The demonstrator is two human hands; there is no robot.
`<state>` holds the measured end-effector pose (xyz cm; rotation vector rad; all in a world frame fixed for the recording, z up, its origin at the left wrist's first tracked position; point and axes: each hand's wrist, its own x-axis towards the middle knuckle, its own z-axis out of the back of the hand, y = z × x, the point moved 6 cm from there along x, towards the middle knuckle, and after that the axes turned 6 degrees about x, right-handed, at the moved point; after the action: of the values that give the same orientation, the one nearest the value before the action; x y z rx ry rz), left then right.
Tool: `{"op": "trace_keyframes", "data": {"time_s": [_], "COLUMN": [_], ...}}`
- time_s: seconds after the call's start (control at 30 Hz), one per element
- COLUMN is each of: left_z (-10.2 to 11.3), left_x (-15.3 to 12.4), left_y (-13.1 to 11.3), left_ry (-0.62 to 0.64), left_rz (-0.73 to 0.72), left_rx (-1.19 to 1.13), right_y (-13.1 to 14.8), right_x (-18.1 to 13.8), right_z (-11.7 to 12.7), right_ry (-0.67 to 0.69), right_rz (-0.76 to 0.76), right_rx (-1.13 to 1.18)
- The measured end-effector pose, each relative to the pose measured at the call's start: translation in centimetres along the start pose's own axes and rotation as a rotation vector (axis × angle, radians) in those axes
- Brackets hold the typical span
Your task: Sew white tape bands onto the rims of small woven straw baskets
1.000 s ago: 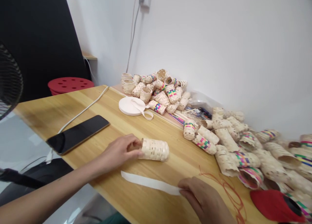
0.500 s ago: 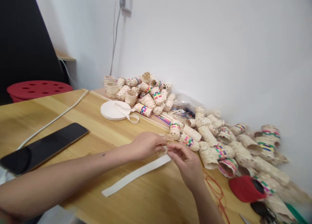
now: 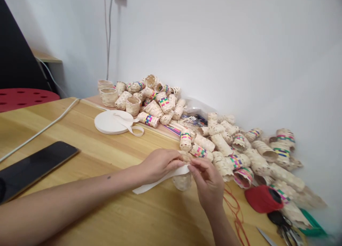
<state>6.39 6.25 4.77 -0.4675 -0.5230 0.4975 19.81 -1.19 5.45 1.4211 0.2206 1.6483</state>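
Room: a white wall stands behind the work, and a red stool with round holes is partly visible at the far left.
Table: the surface is light wooden board with visible grain.
Woven bamboo basket: 1 small, pale cylinder is between the 2 hands, close to the fingertips and partly hidden by them. Its long axis runs roughly up and down in the view, a little tilted; whether its lower end touches the table, I cannot tell.
White tape strip: this flat band passes across the upper part of the basket, so it lies crosswise to the basket's long axis. Its free end points to the lower left, under the left hand.
Left hand: this hand has its thumb and fingers closed at the basket's upper rim, with the strip just below the thumb.
Right hand: this hand pinches the strip's upper end between thumb and forefinger, against the rim. Both hands are about equally near to the basket.
Tape roll: a flat white roll rests beyond the left forearm, with a loose loop.
Phone: a dark smartphone lies at the left.
Basket pile: many woven cylinders, some with coloured bands, lie along the wall.
Right side: orange cord and black-handled scissors are near the right forearm.
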Motion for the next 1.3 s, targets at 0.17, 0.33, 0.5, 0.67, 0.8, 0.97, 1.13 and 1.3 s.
{"op": "trace_keyframes", "data": {"time_s": [0.17, 0.33, 0.5, 0.67, 0.8, 0.97, 1.13, 1.3], "left_z": [-0.6, -0.7, -0.6, -0.7, -0.6, -0.5, -0.5, -0.4], "left_x": [-0.5, -0.8, -0.9, -1.2, -1.5, -1.6, -1.6, -1.7], "left_y": [0.6, 0.5, 0.4, 0.4, 0.3, 0.3, 0.2, 0.0], "left_ry": [-0.021, -0.049, -0.065, -0.125, -0.188, -0.214, -0.205, -0.219], "left_rz": [0.039, 0.049, -0.010, -0.081, -0.130, -0.144, -0.151, -0.204], "left_rx": [0.054, 0.093, 0.070, 0.064, 0.077, 0.091, 0.086, 0.089], "right_y": [1.0, 1.0, 0.4, -0.2, -0.6, -0.9, -1.3, -1.8], "right_x": [0.0, -0.1, 0.2, 0.4, 0.5, 0.4, 0.2, 0.5], "right_z": [-0.6, -0.7, -0.3, 0.0, 0.1, 0.2, 0.3, 0.3], "right_ry": [0.036, 0.034, 0.018, 0.037, 0.049, 0.047, 0.047, 0.107], "right_rz": [0.106, 0.140, 0.088, 0.031, -0.023, -0.080, -0.137, -0.152], "right_rx": [-0.205, -0.255, -0.249, -0.240, -0.225, -0.161, -0.143, -0.092]}}
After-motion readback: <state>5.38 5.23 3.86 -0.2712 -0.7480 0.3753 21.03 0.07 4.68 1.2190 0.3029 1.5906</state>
